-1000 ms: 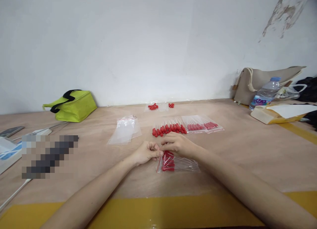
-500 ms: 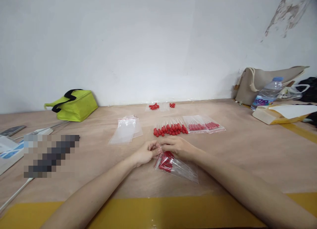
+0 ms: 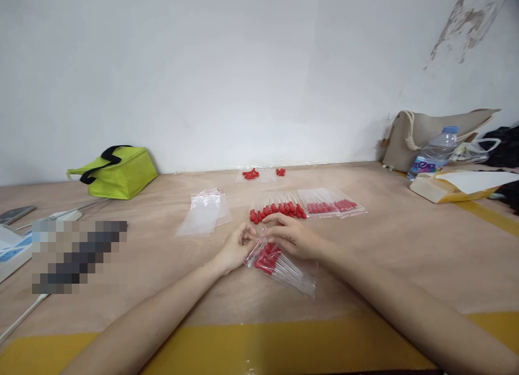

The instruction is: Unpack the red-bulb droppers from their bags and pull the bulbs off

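Note:
A clear zip bag (image 3: pixel 298 285) lies on the table before me, holding several glass droppers with red rubber bulbs (image 3: pixel 265 260). Its top edge is pinched in the fingers of my left hand (image 3: pixel 237 248). From the right, my right hand (image 3: pixel 295 235) bends over the same bag, fingers closed at its upper edge. Just beyond my hands is a row of loose droppers (image 3: pixel 279 208), bulbs toward me. Filled zip bags (image 3: pixel 330 203) lie to the right of that row. Flat zip bags (image 3: pixel 203 213) are stacked to its left.
Small bags with red bulbs (image 3: pixel 251 174) lie by the wall. A lime-green bag (image 3: pixel 125 175) and a power strip (image 3: pixel 16 253) are on the left. A water bottle (image 3: pixel 433 153), a beige handbag (image 3: pixel 405 137) and an open carton (image 3: pixel 430 188) stand at the right.
The bag of droppers has shifted slightly left and turned a little, and its bulbs show more. My right hand's fingers have lifted and spread somewhat. The view has shifted slightly.

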### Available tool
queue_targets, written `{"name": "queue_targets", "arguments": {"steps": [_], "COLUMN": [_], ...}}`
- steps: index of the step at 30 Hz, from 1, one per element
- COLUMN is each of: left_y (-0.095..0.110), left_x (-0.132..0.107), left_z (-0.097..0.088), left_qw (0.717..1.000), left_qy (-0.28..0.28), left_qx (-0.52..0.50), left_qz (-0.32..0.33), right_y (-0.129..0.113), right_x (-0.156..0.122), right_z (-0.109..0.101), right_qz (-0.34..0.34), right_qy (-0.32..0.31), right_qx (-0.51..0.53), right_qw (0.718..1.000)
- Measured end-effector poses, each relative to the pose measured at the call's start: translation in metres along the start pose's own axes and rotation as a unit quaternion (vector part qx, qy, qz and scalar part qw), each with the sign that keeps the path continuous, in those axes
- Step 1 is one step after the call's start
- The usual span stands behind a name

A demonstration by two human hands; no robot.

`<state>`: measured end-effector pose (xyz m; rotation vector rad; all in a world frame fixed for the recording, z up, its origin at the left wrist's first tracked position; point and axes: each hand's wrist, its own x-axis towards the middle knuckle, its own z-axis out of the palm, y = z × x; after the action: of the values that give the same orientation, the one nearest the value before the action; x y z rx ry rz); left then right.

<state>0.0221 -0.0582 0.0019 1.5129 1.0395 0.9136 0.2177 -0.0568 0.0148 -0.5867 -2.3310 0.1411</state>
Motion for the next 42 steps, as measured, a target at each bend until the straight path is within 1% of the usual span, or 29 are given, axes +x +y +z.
{"name": "queue_targets", "arguments": {"steps": [2, 3, 5, 7, 8, 10, 11, 12, 13, 14, 16, 17, 18, 19, 21, 23, 26, 30, 33, 35, 37, 42], "left_y": [-0.002, -0.003, -0.004, -0.004, -0.004, -0.003, -0.002, -0.001, 0.000, 0.001, 0.004, 0.005, 0.007, 0.008, 0.011, 0.013, 0.014, 0.009, 0.004, 0.002, 0.002, 0.006], "left_x": [0.000, 0.000, 0.000, 0.000, 0.000, 0.000, 0.000, 0.000, 0.000, -0.001, -0.002, -0.004, -0.005, -0.006, -0.007, -0.007, -0.005, 0.000, 0.004, 0.007, 0.008, 0.007], "left_z": [0.000, 0.000, 0.001, 0.002, 0.003, 0.001, 0.000, -0.003, -0.006, -0.010, -0.018, -0.021, -0.024, -0.026, -0.028, -0.028, -0.028, -0.026, -0.022, -0.020, -0.020, -0.023], "left_qw": [0.999, 0.999, 1.000, 0.999, 0.999, 0.998, 0.998, 0.998, 0.995, 0.988, 0.958, 0.941, 0.926, 0.918, 0.919, 0.929, 0.940, 0.947, 0.956, 0.955, 0.951, 0.944], "left_qy": [0.021, 0.022, 0.016, 0.014, 0.010, -0.015, -0.034, -0.050, -0.061, -0.063, -0.051, -0.049, -0.055, -0.068, -0.114, -0.160, -0.191, -0.187, -0.147, -0.127, -0.130, -0.172], "left_qx": [0.009, 0.017, 0.025, 0.021, 0.015, 0.010, 0.019, 0.041, 0.078, 0.129, 0.243, 0.291, 0.324, 0.341, 0.330, 0.289, 0.249, 0.229, 0.223, 0.233, 0.242, 0.240], "left_qz": [0.023, 0.023, 0.001, -0.030, -0.043, -0.057, -0.050, -0.029, 0.006, 0.051, 0.139, 0.168, 0.184, 0.190, 0.183, 0.166, 0.136, 0.123, 0.119, 0.130, 0.141, 0.150], "right_y": [-0.003, -0.005, -0.010, -0.016, -0.019, -0.023, -0.024, -0.025, -0.026, -0.026, -0.027, -0.028, -0.028, -0.029, -0.029, -0.028, -0.025, -0.021, -0.020, -0.019, -0.019, -0.018], "right_x": [-0.001, -0.002, -0.005, -0.011, -0.014, -0.023, -0.027, -0.032, -0.036, -0.039, -0.043, -0.045, -0.045, -0.046, -0.046, -0.046, -0.046, -0.046, -0.046, -0.046, -0.045, -0.045], "right_z": [-0.005, -0.007, -0.012, -0.017, -0.019, -0.022, -0.022, -0.022, -0.021, -0.020, -0.019, -0.018, -0.018, -0.019, -0.020, -0.022, -0.023, -0.024, -0.024, -0.025, -0.025, -0.026], "right_qz": [0.053, 0.079, 0.130, 0.166, 0.181, 0.210, 0.223, 0.232, 0.237, 0.240, 0.243, 0.245, 0.247, 0.250, 0.252, 0.248, 0.236, 0.225, 0.222, 0.220, 0.216, 0.214], "right_qy": [-0.003, -0.014, -0.050, -0.093, -0.109, -0.123, -0.126, -0.127, -0.127, -0.127, -0.129, -0.130, -0.134, -0.137, -0.143, -0.148, -0.149, -0.146, -0.144, -0.143, -0.141, -0.140], "right_qx": [0.017, 0.019, 0.014, 0.008, 0.007, 0.011, 0.014, 0.017, 0.019, 0.021, 0.022, 0.020, 0.017, 0.013, 0.006, 0.007, 0.017, 0.036, 0.048, 0.052, 0.055, 0.056], "right_qw": [0.998, 0.997, 0.990, 0.982, 0.977, 0.970, 0.967, 0.964, 0.963, 0.962, 0.961, 0.961, 0.960, 0.959, 0.957, 0.957, 0.960, 0.963, 0.963, 0.964, 0.964, 0.965]}}
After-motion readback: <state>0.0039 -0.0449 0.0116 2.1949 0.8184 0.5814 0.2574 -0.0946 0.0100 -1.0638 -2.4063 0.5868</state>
